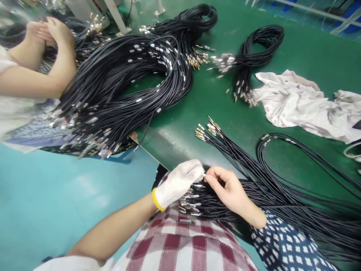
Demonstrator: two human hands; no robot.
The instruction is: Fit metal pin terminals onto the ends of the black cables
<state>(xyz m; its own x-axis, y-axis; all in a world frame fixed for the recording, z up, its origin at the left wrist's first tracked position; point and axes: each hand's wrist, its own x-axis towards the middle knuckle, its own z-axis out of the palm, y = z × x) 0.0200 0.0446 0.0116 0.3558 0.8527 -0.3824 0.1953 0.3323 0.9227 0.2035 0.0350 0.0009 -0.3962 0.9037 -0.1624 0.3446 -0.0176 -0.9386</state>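
My left hand (182, 180), in a white glove with a yellow cuff, is closed at the table's front edge. Bare and pinching, my right hand (228, 188) meets it fingertip to fingertip. Between them is a small pale cable end (204, 175); which cable it belongs to is hidden. Under and beside both hands lies a thick bundle of black cables (220, 207) with metal ends (191, 203) pointing left. Just beyond, a thinner cable bundle (234, 150) has its metal tips toward the back left.
A large coil of black cables (175, 94) lies left on the green table (220, 109). Smaller coils (197, 20) (262, 49) lie behind. A white cloth (296, 101) is at right. Another person's hands (45, 34) work at upper left.
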